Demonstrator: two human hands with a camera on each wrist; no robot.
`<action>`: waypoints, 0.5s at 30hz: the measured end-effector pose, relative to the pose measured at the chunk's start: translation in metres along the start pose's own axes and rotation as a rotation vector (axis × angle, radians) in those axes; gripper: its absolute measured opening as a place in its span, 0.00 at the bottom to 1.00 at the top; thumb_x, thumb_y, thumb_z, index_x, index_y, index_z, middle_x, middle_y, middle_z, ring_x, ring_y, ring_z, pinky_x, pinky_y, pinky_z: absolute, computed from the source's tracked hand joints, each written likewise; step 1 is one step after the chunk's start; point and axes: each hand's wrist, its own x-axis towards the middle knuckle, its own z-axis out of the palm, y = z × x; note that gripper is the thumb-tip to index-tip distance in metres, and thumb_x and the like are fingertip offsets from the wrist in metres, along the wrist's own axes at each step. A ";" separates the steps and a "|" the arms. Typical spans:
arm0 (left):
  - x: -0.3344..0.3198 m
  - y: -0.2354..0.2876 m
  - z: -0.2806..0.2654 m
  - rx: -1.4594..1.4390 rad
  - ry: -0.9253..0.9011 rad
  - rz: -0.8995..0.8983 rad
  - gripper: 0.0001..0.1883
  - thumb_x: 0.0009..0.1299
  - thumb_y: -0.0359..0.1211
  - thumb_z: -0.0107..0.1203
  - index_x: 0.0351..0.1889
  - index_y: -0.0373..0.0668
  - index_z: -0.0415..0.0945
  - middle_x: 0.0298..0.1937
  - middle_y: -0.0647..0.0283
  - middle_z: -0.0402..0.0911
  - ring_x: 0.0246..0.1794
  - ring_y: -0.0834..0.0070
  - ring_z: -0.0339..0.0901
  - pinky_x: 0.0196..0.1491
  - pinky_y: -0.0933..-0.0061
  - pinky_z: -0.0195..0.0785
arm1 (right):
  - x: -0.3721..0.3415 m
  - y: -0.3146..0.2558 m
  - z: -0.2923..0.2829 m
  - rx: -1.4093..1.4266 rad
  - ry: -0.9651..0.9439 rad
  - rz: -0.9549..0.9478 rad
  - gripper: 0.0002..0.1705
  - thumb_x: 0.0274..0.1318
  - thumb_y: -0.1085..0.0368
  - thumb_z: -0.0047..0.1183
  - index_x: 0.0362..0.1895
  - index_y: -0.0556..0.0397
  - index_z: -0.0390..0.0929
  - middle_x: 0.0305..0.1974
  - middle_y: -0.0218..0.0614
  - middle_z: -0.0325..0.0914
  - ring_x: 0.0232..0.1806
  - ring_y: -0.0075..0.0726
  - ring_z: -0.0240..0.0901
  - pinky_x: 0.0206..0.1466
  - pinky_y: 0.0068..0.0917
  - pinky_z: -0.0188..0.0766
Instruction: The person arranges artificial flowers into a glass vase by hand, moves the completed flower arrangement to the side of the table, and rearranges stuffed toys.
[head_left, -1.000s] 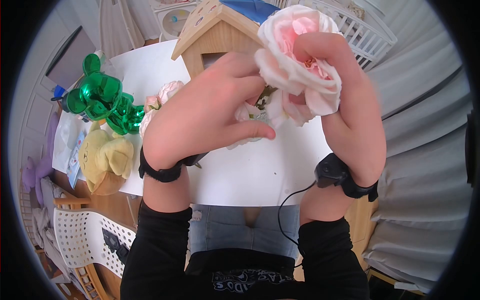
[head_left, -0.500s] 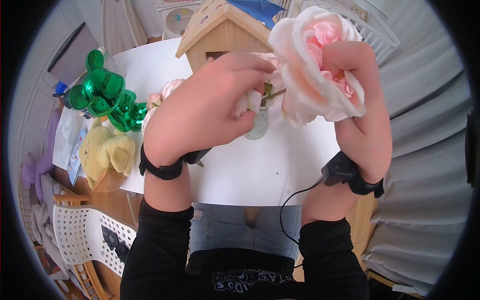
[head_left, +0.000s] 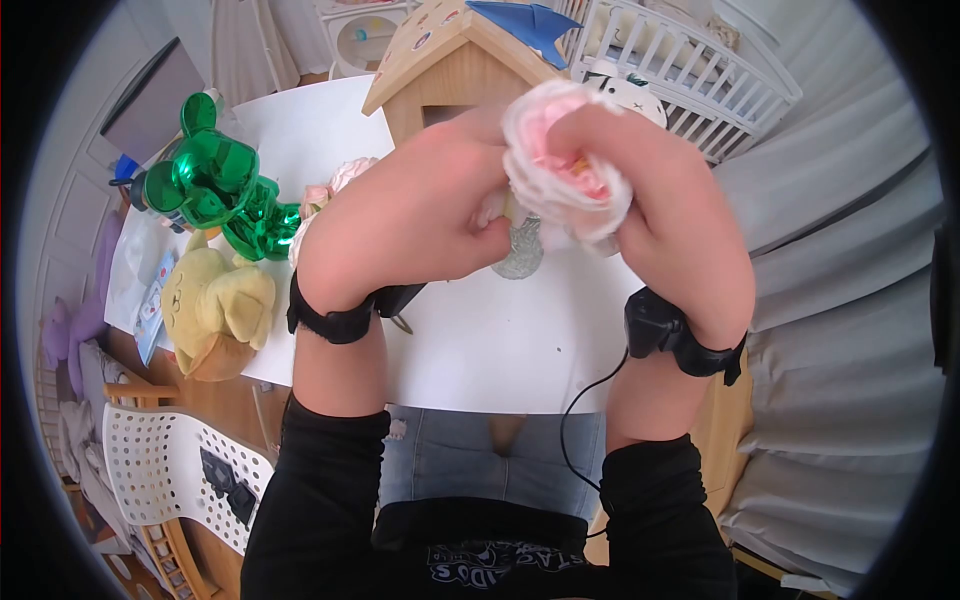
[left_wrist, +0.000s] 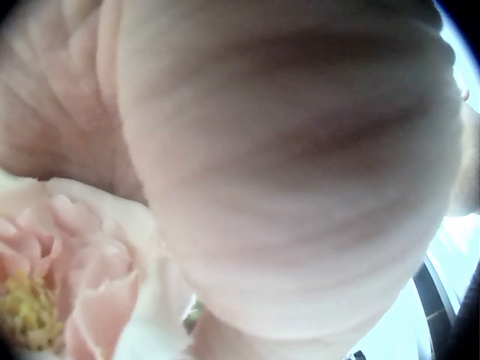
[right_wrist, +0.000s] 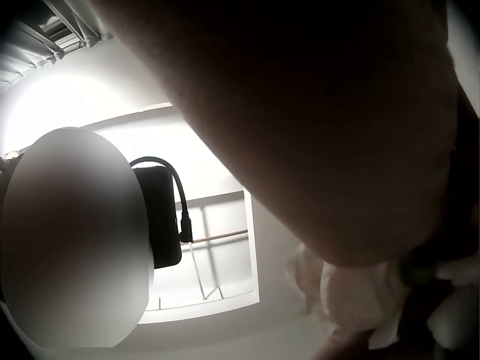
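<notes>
Over the white table [head_left: 480,350], my right hand [head_left: 665,185] grips a large pale pink rose [head_left: 560,165], its fingers bent over the petals. My left hand [head_left: 415,205] is curled close beside this bloom, thumb and fingers drawn together around the rose's stem, which the hand largely hides. A ribbed clear glass vase [head_left: 518,250] shows just below the left thumb, its upper part covered. In the left wrist view, a rose with a yellow centre [left_wrist: 34,315] lies close to the palm. Blurred pale petals [right_wrist: 360,296] appear below the hand in the right wrist view.
More pink roses [head_left: 345,180] lie left of the left hand. A shiny green bear figure [head_left: 225,190] and a yellow plush toy [head_left: 215,310] stand at the left. Behind are a wooden toy house [head_left: 450,80] and a white crib [head_left: 720,70]. A cable [head_left: 568,430] hangs from the right wrist.
My right hand has brought the rose left and down, closer to my left hand. The left thumb, stretched out at first, has curled in. More of the vase shows.
</notes>
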 end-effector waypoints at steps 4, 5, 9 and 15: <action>0.001 -0.004 0.001 -0.049 0.053 0.094 0.29 0.59 0.24 0.64 0.62 0.37 0.82 0.64 0.47 0.83 0.64 0.43 0.80 0.68 0.54 0.76 | -0.009 -0.011 -0.017 0.022 -0.109 -0.061 0.20 0.59 0.74 0.60 0.57 0.54 0.81 0.48 0.42 0.80 0.45 0.45 0.79 0.46 0.34 0.78; 0.002 -0.005 0.001 -0.071 0.052 0.100 0.29 0.59 0.24 0.64 0.63 0.37 0.82 0.66 0.47 0.83 0.65 0.43 0.80 0.69 0.55 0.76 | -0.012 -0.018 -0.022 0.134 -0.157 0.037 0.20 0.61 0.74 0.60 0.58 0.55 0.81 0.50 0.41 0.80 0.46 0.45 0.79 0.47 0.34 0.78; 0.002 -0.007 -0.002 -0.063 0.010 0.071 0.30 0.59 0.25 0.66 0.64 0.37 0.82 0.68 0.48 0.83 0.66 0.43 0.80 0.69 0.54 0.76 | -0.006 -0.003 -0.023 0.080 -0.169 -0.105 0.20 0.66 0.75 0.58 0.61 0.55 0.80 0.53 0.40 0.79 0.47 0.42 0.79 0.51 0.32 0.78; 0.004 -0.009 -0.003 -0.093 0.090 0.149 0.26 0.62 0.26 0.70 0.61 0.36 0.84 0.63 0.49 0.86 0.60 0.45 0.84 0.64 0.55 0.79 | -0.003 -0.018 -0.011 0.192 -0.060 0.176 0.16 0.69 0.72 0.62 0.59 0.56 0.81 0.50 0.41 0.84 0.49 0.38 0.82 0.53 0.32 0.79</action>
